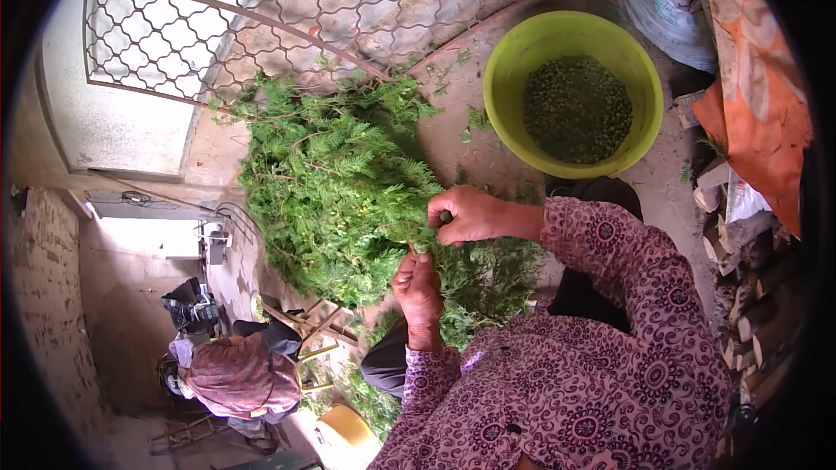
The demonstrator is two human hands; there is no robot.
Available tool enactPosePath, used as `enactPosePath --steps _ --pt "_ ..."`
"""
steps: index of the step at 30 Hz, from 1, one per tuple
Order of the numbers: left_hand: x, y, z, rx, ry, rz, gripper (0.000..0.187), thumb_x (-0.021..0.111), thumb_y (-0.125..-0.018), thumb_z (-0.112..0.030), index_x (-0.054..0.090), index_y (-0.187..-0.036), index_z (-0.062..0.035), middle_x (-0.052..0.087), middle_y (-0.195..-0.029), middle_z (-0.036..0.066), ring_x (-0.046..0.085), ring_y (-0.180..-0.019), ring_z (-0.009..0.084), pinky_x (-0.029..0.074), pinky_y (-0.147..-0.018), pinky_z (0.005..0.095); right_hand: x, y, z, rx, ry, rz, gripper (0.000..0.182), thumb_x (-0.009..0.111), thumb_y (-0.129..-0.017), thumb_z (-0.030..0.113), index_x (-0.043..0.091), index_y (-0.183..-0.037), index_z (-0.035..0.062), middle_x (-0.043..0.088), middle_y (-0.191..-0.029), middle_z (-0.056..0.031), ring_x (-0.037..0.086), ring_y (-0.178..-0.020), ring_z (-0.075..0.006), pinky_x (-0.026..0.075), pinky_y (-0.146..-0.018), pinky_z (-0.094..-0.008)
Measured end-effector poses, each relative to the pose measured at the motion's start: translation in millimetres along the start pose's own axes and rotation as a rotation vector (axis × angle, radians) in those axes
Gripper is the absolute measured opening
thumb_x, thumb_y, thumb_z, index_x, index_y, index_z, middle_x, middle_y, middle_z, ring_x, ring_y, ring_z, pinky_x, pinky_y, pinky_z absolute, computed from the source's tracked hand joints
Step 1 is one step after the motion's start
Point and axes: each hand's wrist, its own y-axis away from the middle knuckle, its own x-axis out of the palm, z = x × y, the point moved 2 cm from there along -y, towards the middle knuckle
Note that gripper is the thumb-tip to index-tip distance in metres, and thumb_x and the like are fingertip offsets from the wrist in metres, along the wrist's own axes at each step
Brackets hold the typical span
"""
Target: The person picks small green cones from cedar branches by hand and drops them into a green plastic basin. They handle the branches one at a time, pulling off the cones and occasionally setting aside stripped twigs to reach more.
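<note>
A big heap of green, feathery conifer branches (335, 183) lies on the concrete ground in front of me. My right hand (466, 213) is closed around a sprig at the heap's edge, fingers pinched at its tip. Just below it, my left hand (418, 289) grips the stem of the same bunch, and the two hands almost touch. Both arms wear a purple patterned sleeve (610, 252). A lime-green plastic tub (514, 61) with several small green cones or berries (576, 109) in it stands beyond my right hand.
A metal lattice gate (261, 9) leans behind the heap. Stacked firewood (749, 296), an orange cloth (758, 78) and a sack (662, 0) sit at the right. Another person in a pink top (235, 374) sits at lower left, near a yellow container (348, 426).
</note>
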Motion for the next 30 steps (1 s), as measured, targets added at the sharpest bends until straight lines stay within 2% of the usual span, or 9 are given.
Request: enactPosePath --steps 3,5,8,10,16,18,25,27,30 --pt "-1.0 -0.9 8.6 0.034 0.094 0.034 0.005 0.059 -0.081 -0.013 0.060 -0.077 -0.0094 0.039 -0.056 -0.011 0.023 -0.040 -0.0006 0.018 -0.036 0.0159 -15.8 -8.7 -0.6 -0.412 0.638 -0.333 0.018 0.060 -0.068 0.005 0.054 -0.085 0.0025 0.056 -0.068 -0.0028 0.056 -0.059 -0.0103 0.039 -0.042 -0.0201" --pt "-5.2 1.4 -2.8 0.046 0.051 0.018 0.006 0.060 -0.080 -0.014 0.059 -0.075 -0.0108 0.039 -0.057 -0.011 0.023 -0.041 -0.0010 0.018 -0.036 0.0156 -30.9 -4.2 5.5 -0.027 -0.140 -0.277 0.017 0.060 -0.068 0.005 0.054 -0.084 0.0041 0.057 -0.068 -0.0021 0.057 -0.060 -0.0111 0.040 -0.045 -0.0206" --pt "-16.1 -2.2 1.5 0.031 0.048 -0.040 0.009 0.064 -0.077 -0.019 0.058 -0.072 -0.0149 0.040 -0.057 -0.013 0.025 -0.043 -0.0021 0.018 -0.037 0.0147 -23.3 6.9 12.5 -0.013 -0.316 -0.125 0.017 0.059 -0.068 0.005 0.054 -0.084 0.0048 0.057 -0.068 -0.0011 0.058 -0.061 -0.0111 0.040 -0.044 -0.0201" --pt "-21.2 -2.7 6.0 0.010 0.086 -0.034 0.010 0.059 -0.079 -0.016 0.052 -0.075 -0.0089 0.052 -0.071 -0.001 0.050 -0.059 0.0088 0.045 -0.052 0.0235 -10.4 9.2 8.7 0.020 -0.342 -0.008 0.014 0.060 -0.072 0.007 0.054 -0.085 0.0055 0.056 -0.069 -0.0004 0.057 -0.062 -0.0096 0.037 -0.042 -0.0188" --pt "-19.2 -8.7 16.8 -0.028 0.155 -0.049 0.010 0.058 -0.080 -0.015 0.053 -0.083 -0.0065 0.056 -0.079 0.001 0.053 -0.069 0.0093 0.046 -0.062 0.0238 8.0 -1.2 1.1 0.069 -0.479 0.199 0.016 0.062 -0.077 0.012 0.055 -0.088 0.0029 0.055 -0.069 0.0016 0.046 -0.053 -0.0044 0.035 -0.041 -0.0174" --pt "-10.4 -8.8 10.9 -0.025 0.111 -0.024 0.012 0.066 -0.075 -0.019 0.055 -0.072 -0.0147 0.041 -0.065 -0.011 0.028 -0.047 -0.0023 0.020 -0.039 0.0132 7.4 -2.2 0.7 0.036 -0.402 0.178 0.015 0.061 -0.077 0.011 0.055 -0.088 0.0025 0.055 -0.069 0.0014 0.047 -0.053 -0.0047 0.035 -0.041 -0.0178" --pt "-22.1 -10.2 25.7 -0.082 0.099 -0.003 0.009 0.061 -0.078 -0.018 0.057 -0.081 -0.0098 0.047 -0.066 -0.009 0.035 -0.049 -0.0016 0.027 -0.040 0.0136 10.9 8.3 8.1 -0.022 -0.194 0.109 0.013 0.057 -0.075 0.007 0.054 -0.087 0.0026 0.055 -0.067 -0.0018 0.052 -0.054 -0.0074 0.037 -0.041 -0.0195" --pt "-24.0 -15.5 31.4 -0.032 0.222 0.083 0.025 0.058 -0.081 -0.025 0.054 -0.093 -0.0045 0.058 -0.081 0.005 0.054 -0.058 0.0118 0.045 -0.048 0.0237 13.7 5.8 3.2 -0.034 -0.236 0.089 0.013 0.056 -0.074 0.006 0.054 -0.087 0.0029 0.054 -0.065 -0.0019 0.051 -0.052 -0.0075 0.036 -0.040 -0.0196" --pt "-8.0 -6.8 15.2 -0.129 0.370 0.202 0.025 0.058 -0.080 -0.025 0.052 -0.093 -0.0041 0.056 -0.073 0.005 0.050 -0.051 0.0108 0.042 -0.046 0.0229 20.2 3.3 0.7 -0.019 -0.414 0.064 0.012 0.053 -0.074 0.005 0.053 -0.086 0.0036 0.053 -0.064 -0.0018 0.049 -0.050 -0.0077 0.034 -0.038 -0.0198"
